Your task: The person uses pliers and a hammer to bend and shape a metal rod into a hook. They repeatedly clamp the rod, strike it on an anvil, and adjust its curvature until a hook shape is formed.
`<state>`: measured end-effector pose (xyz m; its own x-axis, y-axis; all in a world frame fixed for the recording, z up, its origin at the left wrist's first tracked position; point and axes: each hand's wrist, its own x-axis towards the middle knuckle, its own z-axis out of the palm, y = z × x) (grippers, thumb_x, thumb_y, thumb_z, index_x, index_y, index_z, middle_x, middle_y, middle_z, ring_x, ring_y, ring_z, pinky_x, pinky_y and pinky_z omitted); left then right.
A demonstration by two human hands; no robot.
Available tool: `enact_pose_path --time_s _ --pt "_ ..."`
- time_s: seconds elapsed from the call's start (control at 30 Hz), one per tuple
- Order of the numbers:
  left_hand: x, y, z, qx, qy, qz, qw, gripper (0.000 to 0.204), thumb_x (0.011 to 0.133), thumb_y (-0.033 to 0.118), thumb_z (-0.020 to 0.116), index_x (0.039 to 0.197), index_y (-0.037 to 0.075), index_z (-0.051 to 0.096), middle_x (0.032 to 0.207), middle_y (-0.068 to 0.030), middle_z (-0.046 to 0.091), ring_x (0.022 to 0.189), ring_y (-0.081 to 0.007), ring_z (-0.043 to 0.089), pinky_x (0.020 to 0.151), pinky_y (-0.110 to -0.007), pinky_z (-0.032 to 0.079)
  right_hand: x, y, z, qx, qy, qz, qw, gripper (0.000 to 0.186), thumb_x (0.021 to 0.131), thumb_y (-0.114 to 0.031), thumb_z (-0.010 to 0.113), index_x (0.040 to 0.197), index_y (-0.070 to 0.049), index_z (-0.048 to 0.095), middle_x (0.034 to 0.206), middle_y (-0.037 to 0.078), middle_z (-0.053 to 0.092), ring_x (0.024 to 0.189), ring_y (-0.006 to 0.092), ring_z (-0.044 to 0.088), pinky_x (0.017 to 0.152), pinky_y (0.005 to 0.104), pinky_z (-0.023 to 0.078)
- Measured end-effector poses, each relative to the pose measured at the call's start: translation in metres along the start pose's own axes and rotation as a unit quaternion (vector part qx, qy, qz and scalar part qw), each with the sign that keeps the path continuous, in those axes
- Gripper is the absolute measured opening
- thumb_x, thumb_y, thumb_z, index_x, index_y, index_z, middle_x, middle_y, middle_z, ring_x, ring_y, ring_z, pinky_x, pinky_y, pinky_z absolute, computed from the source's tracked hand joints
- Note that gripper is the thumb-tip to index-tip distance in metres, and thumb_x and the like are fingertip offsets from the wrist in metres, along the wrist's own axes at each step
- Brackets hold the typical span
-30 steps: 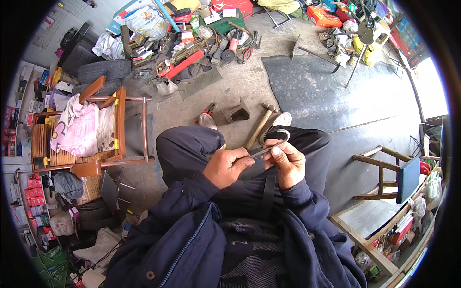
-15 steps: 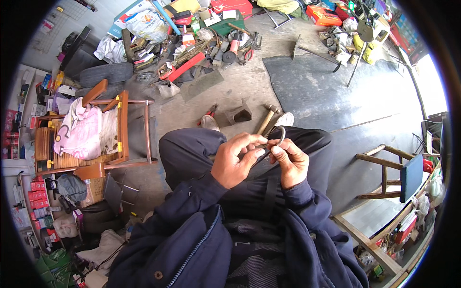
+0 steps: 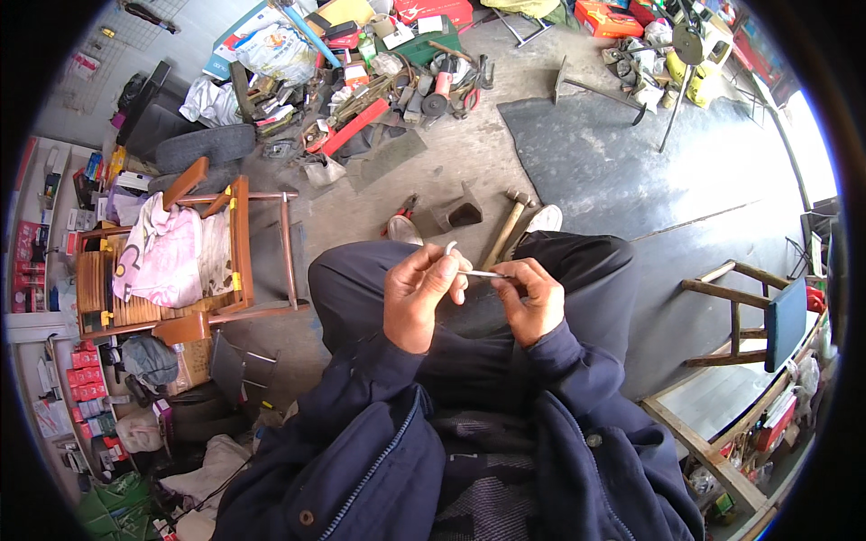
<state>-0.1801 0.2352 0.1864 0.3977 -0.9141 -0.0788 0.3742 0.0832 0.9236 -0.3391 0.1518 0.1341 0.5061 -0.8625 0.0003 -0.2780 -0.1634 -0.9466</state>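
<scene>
Now the rod (image 3: 480,273) is lying flipped end-for-end vs. a sec ago, hanging b/w both hands over the lap (image 3: 478,329), L hand (image 3: 415,298) gripping nr its bent end, R hand (image 3: 534,299) pinching, thus controlling, the straight end.

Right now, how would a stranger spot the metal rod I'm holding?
Find the dark trousers at the centre. Over them, the metal rod spans from left hand to right hand; unlike the wooden-handled hammer beyond, it is thin and grey, with a curved end.
</scene>
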Motion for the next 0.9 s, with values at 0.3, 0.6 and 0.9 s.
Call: enact_pose_path --time_s 0.3,0.6,0.9 --pt "-0.018 -0.02 -0.03 -0.168 -0.069 -0.15 0.972 0.035 0.106 0.034 0.052 0.099 0.003 0.065 0.094 -0.0139 0.067 0.083 -0.028 0.065 0.076 -0.04 0.054 0.007 0.013 -0.004 0.084 0.071 -0.085 0.99 0.025 0.086 0.012 0.065 0.107 -0.001 0.069 0.114 0.012 0.064 0.095 0.0199 0.068 0.083 0.0291 0.055" --pt "-0.027 -0.034 -0.025 -0.145 -0.112 -0.146 0.972 0.037 0.105 0.039 0.053 0.096 0.005 0.065 0.097 -0.0152 0.067 0.092 -0.0297 0.066 0.08 -0.04 0.053 0.008 0.017 -0.006 0.296 0.13 -0.028 0.946 0.039 0.093 0.009 0.06 0.131 -0.002 0.057 0.144 0.01 0.05 0.117 0.0171 0.06 0.091 0.0284 0.053" --pt "-0.024 -0.04 -0.02 -0.035 -0.151 -0.072 0.985 0.028 0.104 0.025 0.058 0.097 0.0 0.067 0.102 -0.0162 0.071 0.094 -0.0271 0.069 0.081 -0.037 0.053 0.011 0.016 -0.019 0.44 -0.028 0.173 0.881 0.031 0.104 -0.023 0.06 0.123 0.001 0.062 0.095 0.01 0.071 0.072 0.0146 0.067 0.064 0.0267 0.055"
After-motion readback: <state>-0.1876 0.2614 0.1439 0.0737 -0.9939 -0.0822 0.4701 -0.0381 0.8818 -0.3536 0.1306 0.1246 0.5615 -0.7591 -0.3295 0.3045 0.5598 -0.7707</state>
